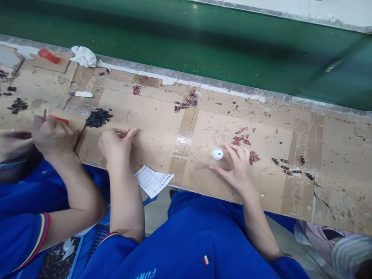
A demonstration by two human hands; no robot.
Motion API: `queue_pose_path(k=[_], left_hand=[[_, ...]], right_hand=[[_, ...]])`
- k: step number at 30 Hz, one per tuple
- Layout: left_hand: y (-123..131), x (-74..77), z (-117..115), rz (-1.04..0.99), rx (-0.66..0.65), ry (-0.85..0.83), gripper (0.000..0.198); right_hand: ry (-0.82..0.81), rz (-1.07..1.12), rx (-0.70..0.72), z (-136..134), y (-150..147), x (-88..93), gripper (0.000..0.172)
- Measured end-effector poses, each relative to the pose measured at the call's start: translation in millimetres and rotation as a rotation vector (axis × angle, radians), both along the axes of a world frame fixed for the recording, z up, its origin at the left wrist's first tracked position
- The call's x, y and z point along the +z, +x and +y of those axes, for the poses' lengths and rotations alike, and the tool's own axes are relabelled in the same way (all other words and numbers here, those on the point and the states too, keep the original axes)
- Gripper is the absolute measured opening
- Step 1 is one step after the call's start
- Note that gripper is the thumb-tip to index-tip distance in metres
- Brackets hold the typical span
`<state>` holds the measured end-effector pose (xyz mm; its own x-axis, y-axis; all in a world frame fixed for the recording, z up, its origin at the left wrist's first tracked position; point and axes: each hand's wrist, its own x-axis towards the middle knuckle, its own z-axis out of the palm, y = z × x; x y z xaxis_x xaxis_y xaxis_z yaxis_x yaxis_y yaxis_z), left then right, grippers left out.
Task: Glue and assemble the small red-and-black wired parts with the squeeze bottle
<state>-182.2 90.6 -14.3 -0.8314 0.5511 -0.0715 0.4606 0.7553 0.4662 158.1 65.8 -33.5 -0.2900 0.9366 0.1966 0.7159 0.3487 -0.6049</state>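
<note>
My left hand (pixel 117 146) is over the cardboard-covered bench (pixel 157 128), thumb and fingers pinched together. Whatever is between the fingertips is too small or hidden to name. Just beyond that hand lies a pile of small black parts (pixel 99 117). My right hand (pixel 240 166) has its thumb and fingers apart. A small round translucent white container with a blue centre (pixel 217 154) stands at its index fingertip; I cannot tell whether they touch. Small red-and-black parts lie in a loose group (pixel 241 138) beyond the fingers and in a heap (pixel 254 157) beside the knuckles.
At left, a co-worker's hands (pixel 54 135) work close to my left arm. A printed paper slip (pixel 154 180) overhangs the front edge. Other red-and-black parts (pixel 187 102) and dark parts (pixel 290 170) lie scattered. A white-handled tool (pixel 81 94) and crumpled white cloth (pixel 84 56) sit further back.
</note>
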Motion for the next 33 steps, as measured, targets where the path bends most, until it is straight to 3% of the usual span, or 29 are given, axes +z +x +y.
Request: queue_pose_path(k=[5,7,9,13,17,21,25,27,33], left_hand=[[3,8.6,-5,0.000,-0.070,-0.013,0.026],[7,9.3,-10,0.017,-0.120,0.013,0.019],[16,6.2,-15,-0.048,-0.216,0.093,0.010],[59,-6.3,-26,-0.334,-0.515,0.335,0.017],[123,-17.6,-41,-0.598,-0.729,0.413,0.014],[163,-34.1,-54,-0.546,-0.912,0.433,0.013],[170,-52.8,-62,-0.277,-0.984,0.500,0.010],[168,-56.5,-63,-0.242,-0.987,0.489,0.008],[163,-49.0,-63,-0.313,-1.045,0.395,0.017]], right_hand=[[-0.092,0.045,0.089,7,-15,-6.0,0.030],[-0.132,0.116,0.108,6,-16,-5.2,0.026],[-0.191,0.233,0.101,3,-15,-2.9,0.029],[-0.354,0.496,0.022,-8,-12,1.6,0.031],[-0.466,0.800,-0.163,-16,-7,-1.5,0.057],[-0.428,1.029,-0.387,-23,7,-8.2,0.058],[-0.475,1.066,-0.428,-30,23,-12.3,0.051],[-0.483,1.048,-0.415,-32,27,-14.3,0.049],[-0.420,0.985,-0.507,-38,18,-16.0,0.040]])
